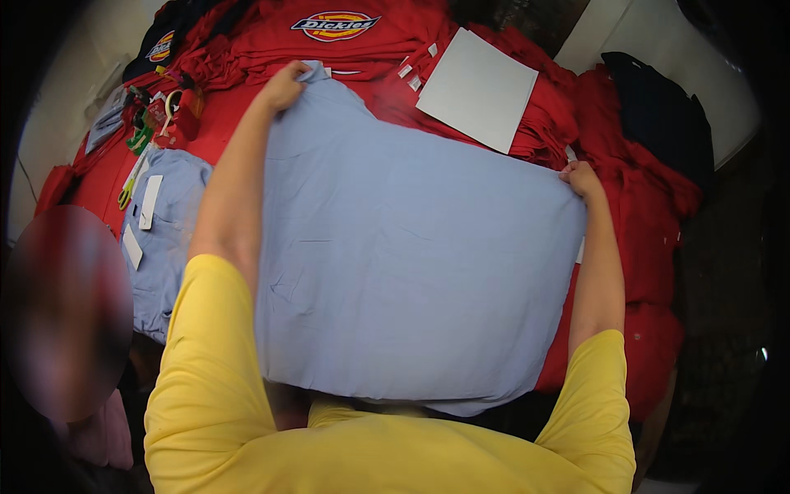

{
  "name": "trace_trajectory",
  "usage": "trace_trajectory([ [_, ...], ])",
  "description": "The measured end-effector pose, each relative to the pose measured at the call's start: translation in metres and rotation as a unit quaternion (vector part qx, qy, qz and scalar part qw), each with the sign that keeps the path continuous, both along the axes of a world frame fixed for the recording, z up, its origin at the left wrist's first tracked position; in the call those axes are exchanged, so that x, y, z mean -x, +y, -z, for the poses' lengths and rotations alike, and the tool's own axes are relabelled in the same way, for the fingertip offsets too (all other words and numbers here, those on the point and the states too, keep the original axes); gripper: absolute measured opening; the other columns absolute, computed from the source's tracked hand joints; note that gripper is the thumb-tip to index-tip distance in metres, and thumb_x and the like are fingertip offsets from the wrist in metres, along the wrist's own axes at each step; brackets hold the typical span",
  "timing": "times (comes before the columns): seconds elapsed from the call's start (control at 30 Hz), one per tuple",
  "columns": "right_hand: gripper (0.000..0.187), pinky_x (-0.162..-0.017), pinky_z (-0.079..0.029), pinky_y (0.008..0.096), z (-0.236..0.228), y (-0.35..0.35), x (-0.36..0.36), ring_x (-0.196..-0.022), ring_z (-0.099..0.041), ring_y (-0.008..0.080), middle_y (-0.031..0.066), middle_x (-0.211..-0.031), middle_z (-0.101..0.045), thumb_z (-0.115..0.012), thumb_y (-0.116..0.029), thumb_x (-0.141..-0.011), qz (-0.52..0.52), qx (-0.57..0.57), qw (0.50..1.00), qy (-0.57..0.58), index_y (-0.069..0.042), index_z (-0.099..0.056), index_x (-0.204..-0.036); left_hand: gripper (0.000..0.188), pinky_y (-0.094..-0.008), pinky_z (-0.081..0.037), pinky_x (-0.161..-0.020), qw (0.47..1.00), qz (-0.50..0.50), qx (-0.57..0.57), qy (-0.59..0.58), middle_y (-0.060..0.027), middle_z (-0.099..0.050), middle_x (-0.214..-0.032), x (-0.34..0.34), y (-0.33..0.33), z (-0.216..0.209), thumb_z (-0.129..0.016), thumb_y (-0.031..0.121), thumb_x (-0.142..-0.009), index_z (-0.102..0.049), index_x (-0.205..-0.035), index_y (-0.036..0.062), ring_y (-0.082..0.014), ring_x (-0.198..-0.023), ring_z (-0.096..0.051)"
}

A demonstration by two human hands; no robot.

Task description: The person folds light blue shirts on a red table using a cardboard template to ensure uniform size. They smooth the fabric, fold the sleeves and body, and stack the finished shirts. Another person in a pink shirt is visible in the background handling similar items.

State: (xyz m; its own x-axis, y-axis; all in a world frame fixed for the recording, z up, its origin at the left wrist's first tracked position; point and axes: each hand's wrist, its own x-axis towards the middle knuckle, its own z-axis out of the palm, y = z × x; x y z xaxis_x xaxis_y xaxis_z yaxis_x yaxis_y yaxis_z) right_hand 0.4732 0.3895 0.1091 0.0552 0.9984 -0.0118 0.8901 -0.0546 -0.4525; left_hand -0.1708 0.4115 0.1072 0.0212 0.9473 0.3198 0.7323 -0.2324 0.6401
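Note:
A light blue shirt (411,255) is spread wide in front of me, its lower edge hanging over the near side of the table. My left hand (285,86) is closed on its far left corner, near what looks like the collar. At the far right corner my right hand (581,178) pinches the cloth's edge. Between the two hands the fabric lies fairly flat, with a few small creases at the left. Both my arms are stretched forward, in yellow sleeves.
Red garments (329,41) are piled along the back, with white sheets (479,89) on top. Dark folded clothing (658,115) lies at right. To the left are another blue garment (164,247) with white tags, yellow-handled scissors (126,194) and a tape roll (173,104). Someone is close at the left.

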Motion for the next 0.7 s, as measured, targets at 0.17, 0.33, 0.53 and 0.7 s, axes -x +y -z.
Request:
trace_trajectory([
  [0.17, 0.021, -0.088, -0.042, 0.0493, 0.061, -0.010, 0.055, -0.105, -0.056, 0.0341, 0.0129, -0.125, -0.055, -0.063, -0.026, -0.085, 0.154, -0.112, 0.958, -0.217, -0.013, -0.063, -0.102, 0.050, -0.0537, -0.027, -0.109, 0.968, -0.184, 0.034, 0.169, -0.0127, -0.042, -0.145, -0.083, -0.048, 0.078, -0.057, 0.018, -0.088, -0.047, -0.138, 0.0171, -0.0343, -0.135, -0.036],
  [0.33, 0.036, -0.100, -0.033, 0.0549, 0.113, -0.117, 0.074, -0.125, -0.044, 0.0321, 0.0136, -0.132, -0.051, -0.055, -0.031, -0.092, 0.054, -0.150, 0.980, -0.121, -0.018, -0.055, -0.125, 0.040, -0.0539, -0.027, -0.109, 0.978, -0.148, 0.012, 0.147, -0.0091, -0.046, -0.141, -0.081, -0.177, 0.132, -0.057, 0.018, -0.089, -0.056, -0.129, 0.0174, -0.0318, -0.133, -0.038],
  [0.53, 0.055, -0.114, -0.015, 0.0521, 0.135, -0.099, 0.077, -0.140, -0.026, 0.0325, 0.0146, -0.150, -0.032, -0.042, -0.046, -0.097, -0.008, -0.132, 0.971, -0.199, -0.015, -0.040, -0.143, 0.044, -0.0603, -0.012, -0.112, 0.946, -0.225, -0.015, 0.234, -0.0023, -0.042, -0.146, -0.088, -0.166, 0.133, -0.049, 0.032, -0.094, -0.050, -0.136, 0.0201, -0.0290, -0.139, -0.030],
  [0.7, 0.054, -0.112, -0.017, 0.0548, 0.129, -0.050, 0.048, -0.136, -0.033, 0.0328, 0.0160, -0.144, -0.039, -0.042, -0.044, -0.097, -0.072, -0.117, 0.974, -0.179, -0.012, -0.043, -0.140, 0.043, -0.0605, -0.014, -0.111, 0.950, -0.224, -0.013, 0.218, -0.0028, -0.040, -0.147, -0.085, -0.118, 0.137, -0.049, 0.032, -0.094, -0.049, -0.136, 0.0207, -0.0288, -0.139, -0.029],
])
